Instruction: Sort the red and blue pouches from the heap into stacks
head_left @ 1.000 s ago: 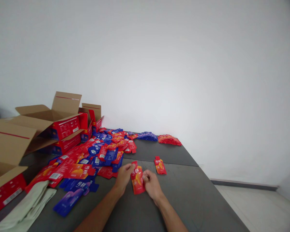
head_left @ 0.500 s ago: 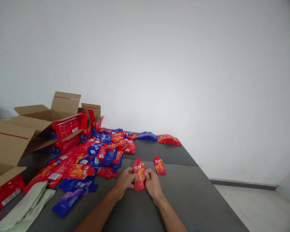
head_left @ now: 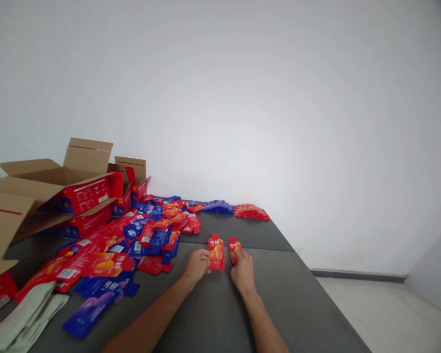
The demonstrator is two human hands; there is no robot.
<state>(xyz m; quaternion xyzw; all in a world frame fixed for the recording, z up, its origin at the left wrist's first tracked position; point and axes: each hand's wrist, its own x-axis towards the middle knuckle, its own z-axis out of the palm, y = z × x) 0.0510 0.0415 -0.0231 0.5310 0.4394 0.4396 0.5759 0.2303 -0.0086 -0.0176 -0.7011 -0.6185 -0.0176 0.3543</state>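
Note:
My left hand [head_left: 198,264] pinches the lower left edge of a red pouch [head_left: 216,252] with white characters and an orange fruit picture, its narrow top pointing away from me. Just to its right, my right hand [head_left: 242,268] has its fingers over the lower part of a second red pouch [head_left: 233,245]; the fingertips are closed on it. The two pouches are side by side with a small gap between them, over the dark table [head_left: 279,294]. My right fingers hide the lower part of the second pouch.
Loose red and blue pouches [head_left: 157,238] spread over the table's left side. Open cartons [head_left: 88,196] stand behind them, with a folded pale cloth [head_left: 29,318] at front left. A blue row [head_left: 218,207] and a red row [head_left: 251,212] of pouches lie at the back.
My right hand has let go of the first pouch and moved right onto the second one. My left hand has carried the first pouch forward, beside it. The view has shifted slightly.

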